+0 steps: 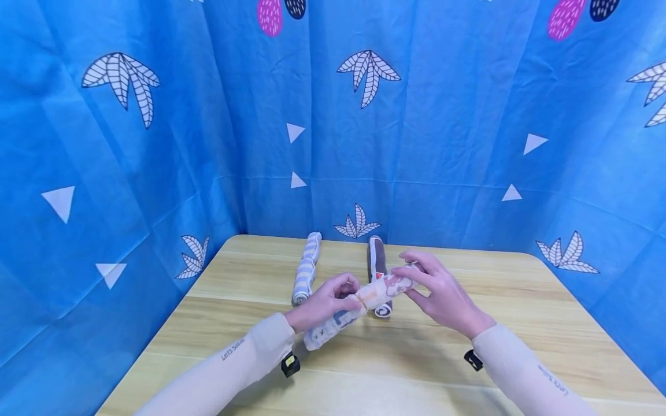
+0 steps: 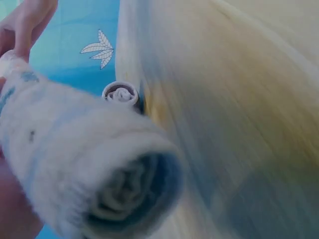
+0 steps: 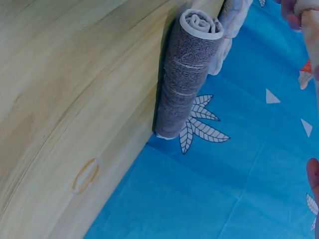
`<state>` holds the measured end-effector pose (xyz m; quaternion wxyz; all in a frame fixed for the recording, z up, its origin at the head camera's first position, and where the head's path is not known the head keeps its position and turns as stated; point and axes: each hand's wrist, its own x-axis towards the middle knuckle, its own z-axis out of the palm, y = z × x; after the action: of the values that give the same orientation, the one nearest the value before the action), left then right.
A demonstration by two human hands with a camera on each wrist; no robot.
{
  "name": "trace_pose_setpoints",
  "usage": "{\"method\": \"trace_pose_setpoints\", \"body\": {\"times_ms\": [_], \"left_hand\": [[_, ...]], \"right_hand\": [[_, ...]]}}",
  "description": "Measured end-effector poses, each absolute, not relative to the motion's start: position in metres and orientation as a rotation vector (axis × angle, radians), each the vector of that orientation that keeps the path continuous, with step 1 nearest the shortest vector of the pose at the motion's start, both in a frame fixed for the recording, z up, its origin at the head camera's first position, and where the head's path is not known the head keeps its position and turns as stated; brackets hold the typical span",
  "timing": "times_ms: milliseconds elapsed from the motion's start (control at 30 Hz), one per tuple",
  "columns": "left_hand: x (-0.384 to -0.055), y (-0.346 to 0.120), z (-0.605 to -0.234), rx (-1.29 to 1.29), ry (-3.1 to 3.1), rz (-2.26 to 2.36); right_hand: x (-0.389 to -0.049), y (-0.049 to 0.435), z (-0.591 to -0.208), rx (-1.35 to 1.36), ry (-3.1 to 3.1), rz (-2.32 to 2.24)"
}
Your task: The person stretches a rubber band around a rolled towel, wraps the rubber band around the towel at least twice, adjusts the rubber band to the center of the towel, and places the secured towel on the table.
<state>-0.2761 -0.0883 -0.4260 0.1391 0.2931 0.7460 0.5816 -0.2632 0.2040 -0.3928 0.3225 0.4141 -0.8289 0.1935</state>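
Note:
A rolled towel (image 1: 333, 328), whitish with blue, orange and pink patches, is held up at a slant above the table. My left hand (image 1: 325, 301) grips it near the middle, thumb on the near side. The right hand (image 1: 444, 297) pinches its upper right end. A thin tan line, seemingly a band, crosses the roll beside the left thumb. In the left wrist view the spiral end of this towel roll (image 2: 65, 134) faces the camera, blurred. Only the edge of the towel shows in the right wrist view.
Behind the hands, a grey-and-white striped rolled towel (image 1: 304, 277) and a dark brown rolled towel (image 1: 378, 257) lie on the wooden table (image 1: 208, 352). A loose rubber band (image 3: 76, 185) rests on the tabletop. Blue curtains (image 1: 442, 144) enclose the back and sides.

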Motion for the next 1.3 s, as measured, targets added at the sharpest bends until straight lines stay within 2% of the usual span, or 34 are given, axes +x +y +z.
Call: {"method": "trace_pose_setpoints", "body": {"times_ms": [133,300,500,800,1067,1167,1300], "left_hand": [[-0.268,-0.085,-0.427,0.964,2.455,1.515],[-0.261,-0.084,-0.430,1.307,2.929,1.082],[-0.259,-0.086,-0.431,1.547,3.031,0.882],[-0.262,-0.087,-0.431,1.536,2.972,0.772],[-0.268,-0.091,-0.434,1.651,3.053,0.714],[-0.269,-0.089,-0.432,1.535,3.028,0.827],[-0.268,-0.084,-0.426,1.248,2.908,1.061]], "right_hand": [[-0.264,0.204,-0.393,1.089,-2.163,0.493],[-0.263,0.204,-0.394,1.048,-2.175,0.524],[-0.263,0.203,-0.394,1.018,-2.182,0.525],[-0.264,0.198,-0.394,1.018,-2.192,0.537],[-0.265,0.200,-0.392,1.022,-2.245,0.647],[-0.267,0.202,-0.392,1.002,-2.257,0.711],[-0.271,0.202,-0.391,0.980,-2.247,0.742]]}}
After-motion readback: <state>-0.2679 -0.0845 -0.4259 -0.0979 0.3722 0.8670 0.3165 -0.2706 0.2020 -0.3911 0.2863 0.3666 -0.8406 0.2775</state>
